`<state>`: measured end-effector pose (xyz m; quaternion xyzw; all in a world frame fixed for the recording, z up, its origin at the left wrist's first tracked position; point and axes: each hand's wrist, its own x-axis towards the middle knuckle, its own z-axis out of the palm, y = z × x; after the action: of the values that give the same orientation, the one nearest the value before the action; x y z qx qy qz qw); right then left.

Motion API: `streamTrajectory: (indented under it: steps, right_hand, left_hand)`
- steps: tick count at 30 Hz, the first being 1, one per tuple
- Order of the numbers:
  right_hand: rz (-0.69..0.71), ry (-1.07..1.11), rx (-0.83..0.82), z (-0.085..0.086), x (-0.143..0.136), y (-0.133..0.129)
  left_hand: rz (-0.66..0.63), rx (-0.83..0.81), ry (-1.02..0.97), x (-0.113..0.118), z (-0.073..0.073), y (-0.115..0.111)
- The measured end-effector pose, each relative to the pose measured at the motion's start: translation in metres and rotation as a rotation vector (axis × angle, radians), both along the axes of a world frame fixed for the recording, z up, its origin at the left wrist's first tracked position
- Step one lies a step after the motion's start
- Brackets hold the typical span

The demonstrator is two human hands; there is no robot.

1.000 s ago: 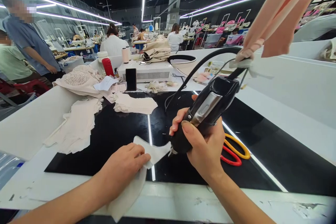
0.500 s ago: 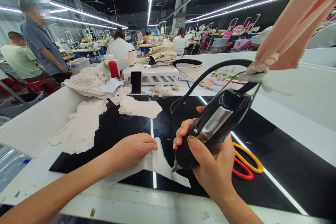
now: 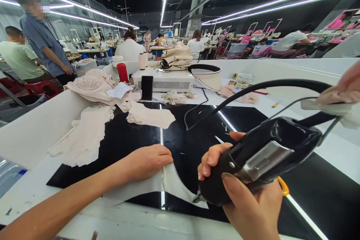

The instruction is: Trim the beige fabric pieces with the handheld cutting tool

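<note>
My right hand [image 3: 247, 198] is wrapped round a black handheld power tool [image 3: 270, 153] with a metal plate on its side. The tool's small metal tip is at the right end of a curved pale fabric piece [image 3: 176, 183], which lies on the black board [image 3: 180, 138]. At the other part of the fabric, my left hand [image 3: 149, 163] is closed, its fingertips pinching the upper edge. A black cable runs from the tool's back, where pink cloth [image 3: 345, 86] is tied to it.
Stacks of pale fabric [image 3: 150, 115] lie at the board's back and left [image 3: 84, 133]. Behind are a phone [image 3: 147, 87], a red bottle [image 3: 122, 73] and a white box [image 3: 165, 81]. Scissors with an orange handle [image 3: 283, 186] lie beyond my right hand. People sit further back.
The tool and my right hand have moved right and down, the tip following the fabric's edge towards its right end. The pink cloth has swung lower right. My left hand stays nearly in place.
</note>
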<state>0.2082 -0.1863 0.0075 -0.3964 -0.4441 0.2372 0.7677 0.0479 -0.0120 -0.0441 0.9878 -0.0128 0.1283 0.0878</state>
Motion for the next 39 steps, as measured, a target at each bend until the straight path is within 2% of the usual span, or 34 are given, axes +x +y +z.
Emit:
streamTrajectory:
  steps: [7,11,18,23,28,39]
  right_hand:
    - [-0.070,0.022,-0.026,0.006,-0.003,-0.002]
    - [-0.051,-0.017,-0.026,0.012,-0.001,0.001]
    - [-0.110,0.066,0.021,0.023,0.001,0.033]
    - [-0.160,0.045,0.059,0.018,-0.001,0.063]
    - [-0.151,0.020,0.085,0.013,-0.001,0.084]
    - [-0.136,0.015,0.087,0.004,-0.007,0.093]
  left_hand:
    - [0.011,-0.034,-0.003,-0.007,0.003,-0.001]
    - [-0.006,-0.069,-0.023,-0.009,0.000,-0.002]
    - [0.018,-0.094,-0.041,-0.010,-0.005,-0.003]
    - [0.017,-0.106,-0.044,-0.010,-0.007,-0.003]
    - [0.021,-0.116,-0.059,-0.011,-0.008,-0.003]
    - [0.054,-0.197,0.000,-0.017,0.001,-0.006]
